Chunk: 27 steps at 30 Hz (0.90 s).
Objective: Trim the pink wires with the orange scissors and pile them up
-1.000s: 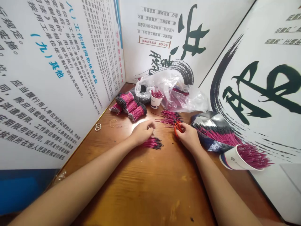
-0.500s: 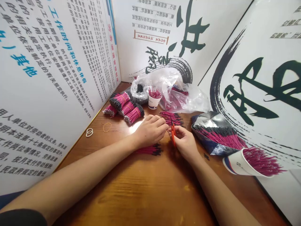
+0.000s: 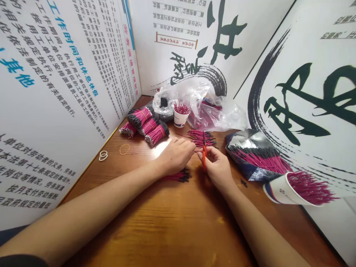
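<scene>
One orange-handled tool stands just right of the frame's middle, its thin dark tip pointing up the picture; its slim end is too small to say whether it is scissors or pliers. The right hand has its fingers clamped on the handles, which it partly covers. Just left of it, the left hand shows its back, fingers curled together; their tips are hidden, so I cannot tell whether they clamp on anything. A thin strand seems to show in the small gap between the hands, too blurred to be sure.

Under the left hand lies one pile of wires, magenta with black ends, its left part covered. Above the tool's handles lies a second loose pile. Neither pile's wires can be counted.

At centre left sit four bundles, the lowest at left half hidden by the others. Nearby are one yellow rubber band and a tangle of white bands, one or two loops.

Two paper cups hold wires: one upright cup above centre, one tilted cup at lower right. One foil bag of wires lies beside the latter, with a few black scraps below it. One clear plastic bag blurs its contents.

Three printed panels rise behind, all cut off by the frame, as are both forearms.
</scene>
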{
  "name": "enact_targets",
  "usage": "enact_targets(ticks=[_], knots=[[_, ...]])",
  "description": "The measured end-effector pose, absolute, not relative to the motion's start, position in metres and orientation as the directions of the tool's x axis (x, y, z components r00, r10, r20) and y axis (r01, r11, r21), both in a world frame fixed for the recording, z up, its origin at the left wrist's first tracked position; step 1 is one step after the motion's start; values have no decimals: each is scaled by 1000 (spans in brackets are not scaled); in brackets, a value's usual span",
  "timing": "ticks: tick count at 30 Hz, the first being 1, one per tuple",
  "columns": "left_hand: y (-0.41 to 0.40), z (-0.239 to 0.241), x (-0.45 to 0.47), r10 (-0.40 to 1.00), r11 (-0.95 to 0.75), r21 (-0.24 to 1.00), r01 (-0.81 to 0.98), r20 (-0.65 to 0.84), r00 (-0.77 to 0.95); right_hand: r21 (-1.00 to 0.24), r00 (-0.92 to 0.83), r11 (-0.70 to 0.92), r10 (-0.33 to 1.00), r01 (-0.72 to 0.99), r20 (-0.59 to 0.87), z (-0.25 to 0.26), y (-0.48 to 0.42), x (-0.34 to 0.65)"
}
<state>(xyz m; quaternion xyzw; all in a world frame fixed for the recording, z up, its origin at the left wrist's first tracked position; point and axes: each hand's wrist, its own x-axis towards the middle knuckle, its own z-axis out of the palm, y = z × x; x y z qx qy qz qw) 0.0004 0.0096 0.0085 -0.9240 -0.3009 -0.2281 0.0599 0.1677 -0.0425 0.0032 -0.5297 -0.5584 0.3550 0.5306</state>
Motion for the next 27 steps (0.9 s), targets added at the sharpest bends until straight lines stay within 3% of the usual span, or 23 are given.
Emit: enact_targets(ticks=[12, 18, 23, 27], knots=[[9, 8, 1, 508, -838, 46, 544, 432, 745, -940, 128, 226, 956, 255, 265, 4, -47, 163], [11, 6, 0, 590, -806, 305, 507, 465, 660, -926, 86, 214, 964, 311, 252, 3, -49, 160], [18, 5, -6, 684, -729, 574, 373, 630, 368, -841, -75, 209, 977, 498, 199, 3, -52, 162], [23, 5, -9, 757, -652, 694, 306, 617, 214, -743, -84, 206, 976, 637, 200, 7, -53, 165]])
